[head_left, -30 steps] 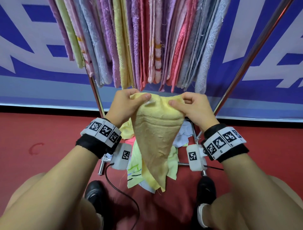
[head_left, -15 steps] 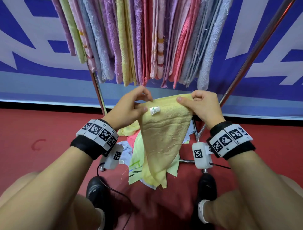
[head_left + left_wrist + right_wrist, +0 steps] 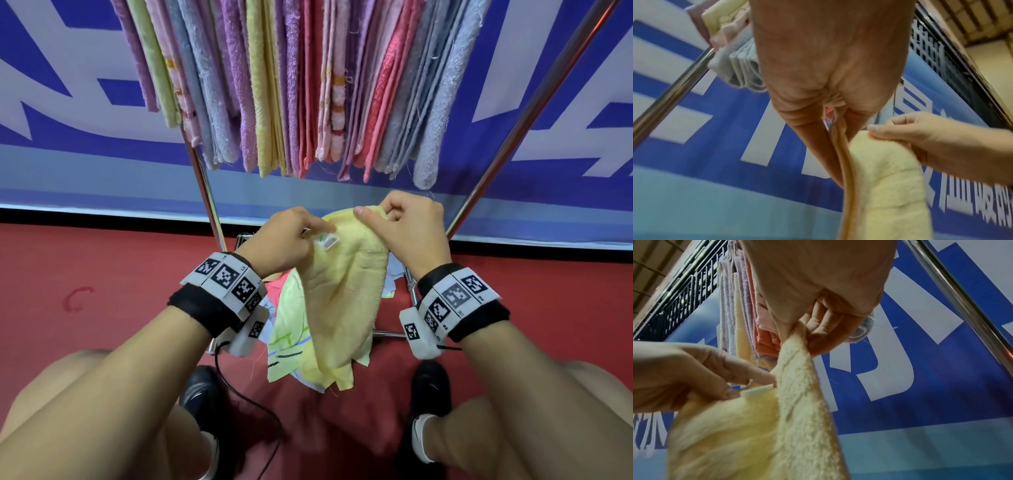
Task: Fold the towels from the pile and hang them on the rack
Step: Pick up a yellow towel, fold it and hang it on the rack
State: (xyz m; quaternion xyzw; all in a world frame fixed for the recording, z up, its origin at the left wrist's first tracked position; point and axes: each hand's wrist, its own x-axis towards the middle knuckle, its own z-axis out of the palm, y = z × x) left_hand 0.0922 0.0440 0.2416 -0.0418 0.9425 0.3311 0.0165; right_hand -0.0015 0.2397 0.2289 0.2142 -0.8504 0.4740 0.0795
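Hands (image 3: 342,236) — hung towels (image 3: 308,85) just above

both hands raised close together, left hand (image 3: 284,240) and right hand (image 3: 407,229) pinching.

From head height we look down; each wrist view looks up close (both share the yellow towel (image 3: 342,291)).

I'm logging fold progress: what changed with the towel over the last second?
The hands spread the yellow terry towel top edge wide, then brought it together again; it now hangs bunched. Left hand and right hand kept pinching it throughout. Hung towels unchanged.
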